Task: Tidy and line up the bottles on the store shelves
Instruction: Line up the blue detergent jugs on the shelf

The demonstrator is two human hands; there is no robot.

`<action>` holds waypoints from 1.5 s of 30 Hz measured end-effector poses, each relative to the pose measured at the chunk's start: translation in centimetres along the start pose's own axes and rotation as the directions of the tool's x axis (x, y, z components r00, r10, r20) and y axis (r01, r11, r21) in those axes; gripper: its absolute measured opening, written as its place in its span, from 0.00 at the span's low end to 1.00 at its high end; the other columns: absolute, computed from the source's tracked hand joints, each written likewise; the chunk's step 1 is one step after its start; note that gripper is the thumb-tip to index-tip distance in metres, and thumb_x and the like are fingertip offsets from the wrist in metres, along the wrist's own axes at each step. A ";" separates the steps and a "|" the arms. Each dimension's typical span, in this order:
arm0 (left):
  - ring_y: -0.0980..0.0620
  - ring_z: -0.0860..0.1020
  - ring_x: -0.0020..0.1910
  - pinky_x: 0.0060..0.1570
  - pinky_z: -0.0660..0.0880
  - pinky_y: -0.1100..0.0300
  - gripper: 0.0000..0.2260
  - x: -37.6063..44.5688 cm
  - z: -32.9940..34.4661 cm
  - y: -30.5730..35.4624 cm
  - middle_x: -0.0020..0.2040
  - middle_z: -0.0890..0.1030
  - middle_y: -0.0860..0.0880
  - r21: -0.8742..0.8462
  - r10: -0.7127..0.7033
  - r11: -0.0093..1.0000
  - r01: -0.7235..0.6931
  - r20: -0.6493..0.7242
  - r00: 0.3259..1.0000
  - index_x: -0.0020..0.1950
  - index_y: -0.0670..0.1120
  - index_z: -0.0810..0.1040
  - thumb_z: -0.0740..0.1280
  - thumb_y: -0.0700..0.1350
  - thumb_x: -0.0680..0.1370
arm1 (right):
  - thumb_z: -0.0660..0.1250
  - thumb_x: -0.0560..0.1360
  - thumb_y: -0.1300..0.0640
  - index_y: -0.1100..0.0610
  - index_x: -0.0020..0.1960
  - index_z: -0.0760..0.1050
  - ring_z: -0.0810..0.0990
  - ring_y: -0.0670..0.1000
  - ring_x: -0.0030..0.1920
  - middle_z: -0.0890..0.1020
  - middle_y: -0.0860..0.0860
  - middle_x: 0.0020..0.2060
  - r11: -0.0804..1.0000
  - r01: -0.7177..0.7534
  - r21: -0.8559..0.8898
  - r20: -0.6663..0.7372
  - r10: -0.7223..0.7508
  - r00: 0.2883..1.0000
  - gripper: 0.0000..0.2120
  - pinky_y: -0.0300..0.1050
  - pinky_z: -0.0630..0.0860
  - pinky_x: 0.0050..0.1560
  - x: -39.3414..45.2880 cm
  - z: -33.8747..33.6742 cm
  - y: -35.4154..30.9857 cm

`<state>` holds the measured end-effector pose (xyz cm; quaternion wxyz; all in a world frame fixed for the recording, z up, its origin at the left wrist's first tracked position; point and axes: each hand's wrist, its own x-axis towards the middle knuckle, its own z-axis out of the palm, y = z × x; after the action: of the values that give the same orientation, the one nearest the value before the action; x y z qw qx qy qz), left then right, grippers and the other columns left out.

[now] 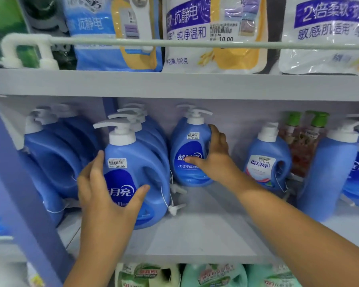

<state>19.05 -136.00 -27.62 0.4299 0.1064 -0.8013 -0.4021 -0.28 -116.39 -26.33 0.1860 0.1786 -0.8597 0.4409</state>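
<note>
Blue pump bottles of detergent stand on the middle shelf point(195, 235). My left hand point(104, 189) grips the front bottle point(141, 162) of the centre-left row, fingers on its left side and thumb across the label. My right hand point(214, 156) holds a second blue bottle point(187, 150) set further back, fingers wrapped round its right side and thumb on its label. More blue bottles stand in a row behind the front one point(151, 131) and at far left point(54, 154). A smaller blue bottle point(265, 160) stands to the right.
Red bottles with green caps point(305, 141) and large blue bottles point(330, 175) fill the right end. Refill pouches point(216, 34) sit behind a white rail point(195, 43) on the upper shelf. Green and white bottles point(211, 276) stand on the shelf below. A blue upright point(13, 183) borders the left.
</note>
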 end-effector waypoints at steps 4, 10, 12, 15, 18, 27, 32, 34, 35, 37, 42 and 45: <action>0.65 0.56 0.75 0.70 0.61 0.62 0.42 -0.6 -0.3 0.8 0.78 0.59 0.48 0.002 0.028 1.000 -0.028 -0.067 0.997 0.79 0.51 0.61 0.80 0.45 0.71 | 0.79 0.70 0.46 0.55 0.82 0.49 0.61 0.57 0.76 0.61 0.55 0.75 0.997 0.012 -0.082 0.030 -0.009 1.000 0.53 0.55 0.66 0.74 -0.3 -0.3 -0.1; 0.53 0.78 0.62 0.63 0.70 0.64 0.10 -4.2 3.7 6.4 0.59 0.80 0.49 -0.265 0.408 0.876 -0.403 -0.041 0.912 0.56 0.49 0.79 0.69 0.45 0.76 | 0.68 0.78 0.50 0.54 0.72 0.72 0.74 0.47 0.67 0.75 0.48 0.66 0.994 0.106 0.000 -0.226 -0.103 0.969 0.24 0.39 0.70 0.68 -6.6 -9.1 -2.1; 0.58 0.80 0.56 0.55 0.74 0.68 0.08 -5.6 7.1 9.4 0.55 0.81 0.59 -0.414 0.283 0.891 -0.189 0.179 0.942 0.54 0.59 0.78 0.71 0.50 0.76 | 0.67 0.77 0.57 0.54 0.60 0.78 0.79 0.42 0.56 0.79 0.45 0.54 0.981 0.193 -0.007 -0.459 -0.175 0.871 0.12 0.36 0.74 0.59 -9.8 -14.8 -1.4; 0.61 0.81 0.54 0.55 0.76 0.62 0.14 -7.6 14.1 14.4 0.53 0.81 0.63 -0.469 0.149 0.878 0.092 0.452 0.880 0.54 0.60 0.76 0.77 0.49 0.74 | 0.65 0.77 0.61 0.52 0.55 0.77 0.79 0.47 0.52 0.79 0.50 0.51 0.993 0.093 -0.068 -0.641 -0.115 0.759 0.09 0.35 0.73 0.53 -11.9 -23.5 2.2; 0.61 0.77 0.60 0.60 0.76 0.59 0.30 -9.3 20.7 19.3 0.63 0.77 0.64 -0.382 0.152 0.917 0.115 0.601 0.785 0.68 0.59 0.70 0.78 0.58 0.69 | 0.66 0.75 0.57 0.56 0.57 0.77 0.78 0.53 0.51 0.78 0.54 0.52 0.995 -0.084 -0.048 -0.650 0.033 0.759 0.11 0.34 0.72 0.48 -11.1 -28.9 7.6; 0.55 0.78 0.53 0.47 0.75 0.68 0.30 -10.7 24.8 21.1 0.56 0.78 0.60 -0.267 0.091 0.962 0.047 0.482 0.871 0.70 0.59 0.68 0.77 0.51 0.72 | 0.71 0.73 0.39 0.59 0.63 0.76 0.82 0.63 0.53 0.83 0.60 0.55 0.897 -0.360 -0.256 -0.249 0.298 0.921 0.28 0.48 0.73 0.45 -4.8 -32.1 13.3; 0.67 0.79 0.52 0.45 0.74 0.74 0.27 -9.5 18.8 18.7 0.55 0.79 0.66 -0.242 0.037 0.965 0.097 0.497 0.867 0.66 0.63 0.69 0.78 0.48 0.73 | 0.78 0.67 0.36 0.58 0.53 0.80 0.82 0.58 0.47 0.84 0.57 0.52 0.889 -0.451 -0.083 -0.152 0.436 0.887 0.28 0.51 0.79 0.47 -3.8 -33.0 15.0; 0.62 0.80 0.56 0.52 0.78 0.66 0.28 -9.0 16.1 17.2 0.58 0.80 0.64 -0.236 0.001 0.963 0.132 0.492 0.871 0.65 0.66 0.69 0.79 0.48 0.73 | 0.79 0.67 0.38 0.57 0.52 0.79 0.79 0.56 0.44 0.82 0.55 0.49 0.882 -0.460 -0.097 -0.126 0.448 0.885 0.26 0.47 0.73 0.43 -4.5 -33.3 14.5; 0.59 0.81 0.58 0.56 0.79 0.60 0.28 -8.7 14.7 16.4 0.59 0.81 0.63 -0.235 -0.032 0.957 0.167 0.491 0.871 0.66 0.66 0.70 0.79 0.49 0.72 | 0.79 0.68 0.39 0.56 0.53 0.77 0.78 0.56 0.43 0.80 0.55 0.48 0.889 -0.446 -0.106 -0.111 0.435 0.894 0.25 0.45 0.71 0.42 -4.9 -33.6 13.7; 0.56 0.81 0.60 0.60 0.80 0.50 0.32 -8.1 12.2 14.6 0.61 0.82 0.61 -0.250 -0.093 0.937 0.245 0.498 0.862 0.68 0.66 0.71 0.80 0.53 0.68 | 0.79 0.69 0.41 0.55 0.53 0.76 0.78 0.54 0.39 0.80 0.54 0.47 0.915 -0.383 -0.125 -0.072 0.377 0.923 0.23 0.45 0.70 0.37 -5.8 -33.9 12.6; 0.53 0.79 0.64 0.63 0.78 0.47 0.41 -6.1 8.1 11.7 0.67 0.78 0.56 -0.118 -0.167 0.964 0.239 0.432 0.886 0.73 0.63 0.69 0.78 0.66 0.63 | 0.81 0.67 0.47 0.51 0.53 0.81 0.86 0.50 0.44 0.87 0.48 0.44 0.970 -0.231 0.079 0.107 0.222 0.969 0.18 0.44 0.80 0.41 -8.4 -31.8 9.8; 0.53 0.78 0.61 0.59 0.77 0.53 0.33 -4.3 6.8 11.6 0.65 0.77 0.53 0.108 -0.114 0.991 0.077 0.397 0.911 0.72 0.54 0.69 0.77 0.57 0.71 | 0.81 0.67 0.51 0.46 0.57 0.79 0.86 0.40 0.40 0.87 0.43 0.45 0.956 -0.203 0.213 0.229 0.154 0.961 0.20 0.34 0.79 0.36 -10.2 -29.9 6.9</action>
<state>18.42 -122.46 -23.76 0.2304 0.0799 -0.8837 -0.3995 10.21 -86.49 -19.75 0.0311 0.1661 -0.8290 0.5331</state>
